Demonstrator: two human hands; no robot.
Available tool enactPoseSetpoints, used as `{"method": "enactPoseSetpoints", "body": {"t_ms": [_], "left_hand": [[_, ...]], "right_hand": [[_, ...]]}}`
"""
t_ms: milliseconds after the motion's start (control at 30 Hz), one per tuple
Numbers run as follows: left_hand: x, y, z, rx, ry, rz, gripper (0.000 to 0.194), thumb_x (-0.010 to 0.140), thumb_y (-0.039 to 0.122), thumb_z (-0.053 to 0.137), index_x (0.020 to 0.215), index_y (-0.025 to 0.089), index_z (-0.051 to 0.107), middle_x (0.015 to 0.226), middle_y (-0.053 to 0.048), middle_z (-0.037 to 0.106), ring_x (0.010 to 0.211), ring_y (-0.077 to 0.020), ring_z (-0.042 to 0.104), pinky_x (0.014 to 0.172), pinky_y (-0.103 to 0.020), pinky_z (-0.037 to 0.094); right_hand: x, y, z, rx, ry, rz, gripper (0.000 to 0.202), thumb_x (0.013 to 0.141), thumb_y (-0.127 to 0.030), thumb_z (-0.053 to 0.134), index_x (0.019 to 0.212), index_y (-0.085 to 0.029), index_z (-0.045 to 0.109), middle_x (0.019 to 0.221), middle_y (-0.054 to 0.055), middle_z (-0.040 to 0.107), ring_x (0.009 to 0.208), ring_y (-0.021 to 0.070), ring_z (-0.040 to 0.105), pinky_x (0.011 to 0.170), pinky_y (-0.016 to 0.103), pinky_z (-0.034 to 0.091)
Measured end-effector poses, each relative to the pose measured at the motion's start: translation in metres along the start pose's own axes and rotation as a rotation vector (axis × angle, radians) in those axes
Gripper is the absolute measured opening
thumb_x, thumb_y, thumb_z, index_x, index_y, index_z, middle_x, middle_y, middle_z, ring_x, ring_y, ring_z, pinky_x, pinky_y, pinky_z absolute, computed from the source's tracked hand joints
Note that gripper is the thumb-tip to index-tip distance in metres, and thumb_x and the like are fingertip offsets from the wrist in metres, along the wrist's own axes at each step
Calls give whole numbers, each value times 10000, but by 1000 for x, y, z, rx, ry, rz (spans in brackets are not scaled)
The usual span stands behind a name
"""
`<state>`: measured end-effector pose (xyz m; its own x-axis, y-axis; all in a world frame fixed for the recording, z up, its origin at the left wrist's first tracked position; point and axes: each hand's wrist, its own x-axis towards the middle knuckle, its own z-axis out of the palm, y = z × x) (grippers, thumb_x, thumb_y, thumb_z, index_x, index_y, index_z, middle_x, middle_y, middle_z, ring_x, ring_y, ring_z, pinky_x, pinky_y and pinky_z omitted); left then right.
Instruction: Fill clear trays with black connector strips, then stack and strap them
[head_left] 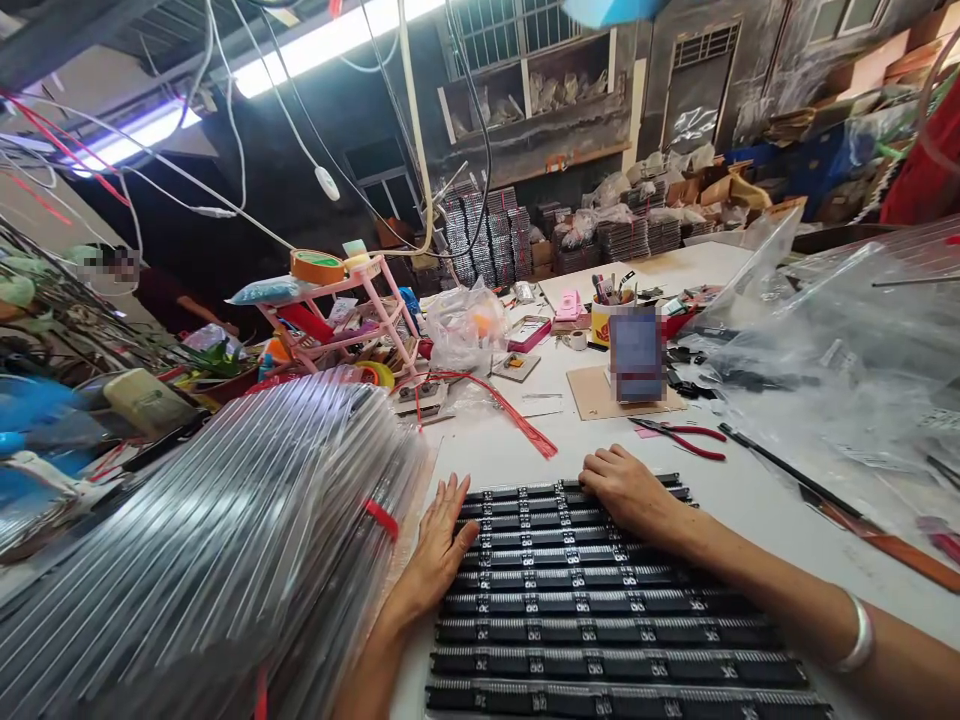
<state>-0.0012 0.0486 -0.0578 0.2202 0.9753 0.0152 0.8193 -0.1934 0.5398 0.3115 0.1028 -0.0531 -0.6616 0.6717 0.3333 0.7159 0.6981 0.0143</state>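
A sheet of black toothed strips (555, 605), in rows with small white printed marks, lies on the white table in front of me. My left hand (444, 535) rests along the sheet's left edge, its fingers stretched out and holding nothing. At the far edge, my right hand (622, 487) has its fingers curled over the farthest strip; the fingertips are partly hidden. The right forearm, with a silver bangle (856, 630), passes over the sheet's right side. Close to my left arm stands a tall stack of clear ribbed plastic sheets (217, 510), tied with red strips.
Red-handled pliers (690, 440) and a long black rod (787, 475) lie to the right. A screen (636, 355) stands on cardboard ahead, blurred. Clear plastic film (832, 350) heaps at the right. Behind the stack, a pink rack (367, 310) holds tape. Another person (161, 295) is far left.
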Motion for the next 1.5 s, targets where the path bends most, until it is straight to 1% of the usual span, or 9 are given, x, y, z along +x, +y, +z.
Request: {"method": "enactPoseSetpoints", "body": {"t_ms": [300,567,700,800,900,1033,1200,1300,1500], "left_hand": [[1,1,-1,28,25,-11,713,901,620,260,1471,193,215,1546,-108,128,1428,-235,65,1151,-490,131],[2,0,-1,59,35,-29,730,896,629,261,1474,186,205,1547,-114,93,1422,-237,52,1150,-465,148],[0,5,-1,111,-1,-18,712,901,615,287,1469,191,221,1537,-125,110,1416,-255,64,1140,-500,155],[0,6,0,141,-18,-10,732,901,619,277,1470,163,213,1535,-136,103,1417,-252,55,1145,-491,136],[2,4,0,136,-13,1,748,896,631,270,1461,142,242,1532,-143,124,1419,-247,83,1148,-477,138],[5,6,-3,8,53,0,762,888,644,264,1429,110,319,1505,-163,251,1402,-253,207,1142,-461,192],[-16,18,-14,-109,82,-83,669,924,568,244,1415,126,350,1480,-103,355,1375,-190,304,1149,-369,211],[-46,29,-16,-107,67,-110,645,924,544,301,1421,134,339,1489,-81,344,1384,-181,287,1156,-362,191],[-97,40,3,-100,97,-185,683,924,540,338,1467,141,225,1533,-89,232,1419,-206,181,1167,-395,166]], "right_hand": [[-3,1,-10,82,11,-5,222,849,-49,485,760,-157,656,811,55,624,733,167,523,669,297,338],[-7,12,-45,104,201,63,254,946,-180,408,1078,-107,612,954,117,632,842,211,577,737,354,433],[-30,14,-76,75,344,31,255,958,-226,402,1032,-126,624,968,116,643,873,220,600,746,360,466],[-62,10,-90,55,346,27,250,960,-257,409,1048,-162,623,976,89,649,884,212,611,760,357,477],[-103,3,-84,117,340,139,245,949,-320,447,1116,-224,601,1021,45,647,909,192,614,779,336,491],[-148,-12,-52,292,385,439,280,933,-419,449,1125,-279,598,1080,21,629,956,189,616,749,309,522],[-175,-29,-30,369,399,725,425,877,-550,435,1171,-279,579,1111,60,601,963,260,605,716,403,530],[-176,-31,-32,351,340,788,421,861,-551,436,1168,-300,580,1119,60,601,965,279,598,681,425,531],[-173,-33,-35,345,268,734,425,885,-524,400,1202,-289,560,1138,73,615,1057,315,553,888,518,463]]}}
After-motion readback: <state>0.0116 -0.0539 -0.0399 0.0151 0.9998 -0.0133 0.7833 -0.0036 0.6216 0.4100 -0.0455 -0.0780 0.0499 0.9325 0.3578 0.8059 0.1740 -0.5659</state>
